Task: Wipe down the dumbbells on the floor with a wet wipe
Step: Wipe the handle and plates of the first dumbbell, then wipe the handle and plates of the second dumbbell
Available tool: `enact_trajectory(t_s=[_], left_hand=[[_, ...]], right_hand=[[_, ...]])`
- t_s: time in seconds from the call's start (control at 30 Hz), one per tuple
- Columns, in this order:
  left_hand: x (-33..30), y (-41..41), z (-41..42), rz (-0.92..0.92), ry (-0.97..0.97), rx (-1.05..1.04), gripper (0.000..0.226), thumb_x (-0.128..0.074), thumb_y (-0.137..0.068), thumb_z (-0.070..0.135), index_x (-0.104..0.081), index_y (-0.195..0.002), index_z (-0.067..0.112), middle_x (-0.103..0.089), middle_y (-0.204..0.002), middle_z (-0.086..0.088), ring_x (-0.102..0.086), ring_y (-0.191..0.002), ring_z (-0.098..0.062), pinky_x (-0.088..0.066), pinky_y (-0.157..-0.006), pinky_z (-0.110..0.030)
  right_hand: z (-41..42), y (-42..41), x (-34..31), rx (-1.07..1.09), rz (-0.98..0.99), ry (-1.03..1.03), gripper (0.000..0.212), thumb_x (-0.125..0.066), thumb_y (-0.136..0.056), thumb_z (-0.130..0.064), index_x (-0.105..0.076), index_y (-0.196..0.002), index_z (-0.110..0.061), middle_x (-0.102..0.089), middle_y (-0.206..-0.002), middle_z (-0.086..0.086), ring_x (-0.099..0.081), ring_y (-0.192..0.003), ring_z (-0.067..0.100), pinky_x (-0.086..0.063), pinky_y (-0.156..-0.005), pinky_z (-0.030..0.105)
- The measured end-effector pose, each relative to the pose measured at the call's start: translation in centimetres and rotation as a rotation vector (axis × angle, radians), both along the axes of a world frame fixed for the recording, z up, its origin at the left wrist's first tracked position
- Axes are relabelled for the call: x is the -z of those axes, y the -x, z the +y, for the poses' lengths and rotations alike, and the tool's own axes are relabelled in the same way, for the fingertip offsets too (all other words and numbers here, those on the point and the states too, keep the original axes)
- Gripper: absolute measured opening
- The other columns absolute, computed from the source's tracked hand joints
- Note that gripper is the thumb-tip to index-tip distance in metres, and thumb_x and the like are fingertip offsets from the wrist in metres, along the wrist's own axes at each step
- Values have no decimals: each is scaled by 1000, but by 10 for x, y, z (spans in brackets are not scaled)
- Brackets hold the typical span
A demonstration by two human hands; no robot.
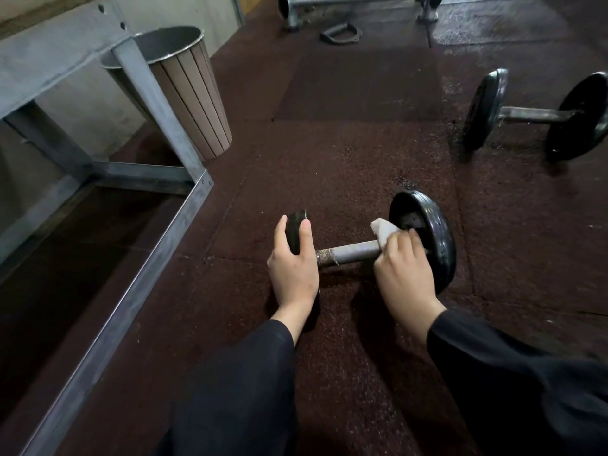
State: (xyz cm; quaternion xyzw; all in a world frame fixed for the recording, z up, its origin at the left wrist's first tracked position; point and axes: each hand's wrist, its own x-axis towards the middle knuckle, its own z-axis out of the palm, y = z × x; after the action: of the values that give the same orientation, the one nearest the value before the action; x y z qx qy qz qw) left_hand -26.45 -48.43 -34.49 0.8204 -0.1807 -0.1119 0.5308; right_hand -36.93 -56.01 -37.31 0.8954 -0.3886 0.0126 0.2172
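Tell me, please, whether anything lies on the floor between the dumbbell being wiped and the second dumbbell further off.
Nothing visible does. Only bare rubber floor separates the near dumbbell, wiped by the right hand, from the far dumbbell.

Setting: a gym or weight room, as far as I can judge from my feed. Evidence logged: dark speckled rubber floor laid in tiles with visible seams; one dumbbell with black plates and a bare steel bar lying on it; a second dumbbell further off to the right; a loose cable handle by a grey tubular frame; a grey steel rack at left; a slatted waste bin against the wall.
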Motion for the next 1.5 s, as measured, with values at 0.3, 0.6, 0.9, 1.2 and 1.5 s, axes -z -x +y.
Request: enact_trajectory(t_s=[0.3,0.6,0.9,1.2,1.5], left_hand=[[-5,-2,-3,36,-16,2,50,-47,-94,40,-42,-140,20,-49,-142,0,-41,-133,-16,-26,-95,-13],[-11,-4,-3,105,-51,75,54,-43,-95,44,-34,-144,23,-41,-147,0,-35,-137,-17,-26,-105,-24],[-122,1,-9,-55,-475,369,61,-27,-100,38,-7,-150,10,-6,-160,-7,-2,-148,-19,-6,-118,-32],[-318,112,-15,101,-474,638,51,-26,-102,32,-23,-148,10,-19,-157,-3,-10,-147,-14,-8,-118,-28],[-428,250,12,207,-578,754,51,-30,-100,37,-33,-145,12,-30,-154,-3,-22,-144,-19,-17,-115,-29]], right_hand=[[7,5,4,8,-16,-105,48,-26,-72,-4,-73,-69,-2,-60,-72,10,-57,-67,23,-40,-48,26],[3,-7,-1,-21,84,-68,50,-25,-79,-2,-73,-93,-6,-68,-81,4,-61,-73,14,-46,-61,21],[-25,51,-154,-32,-204,-328,28,-82,-47,-11,-62,-66,-13,-59,-63,3,-58,-51,18,-39,-38,22],[13,199,-323,328,-429,-755,16,-64,-76,-3,-51,-83,-10,-59,-101,15,-61,-93,34,-52,-73,40],[54,329,-448,614,-400,-795,15,-38,-90,-6,-26,-85,-15,-47,-82,3,-49,-71,28,-32,-61,30]])
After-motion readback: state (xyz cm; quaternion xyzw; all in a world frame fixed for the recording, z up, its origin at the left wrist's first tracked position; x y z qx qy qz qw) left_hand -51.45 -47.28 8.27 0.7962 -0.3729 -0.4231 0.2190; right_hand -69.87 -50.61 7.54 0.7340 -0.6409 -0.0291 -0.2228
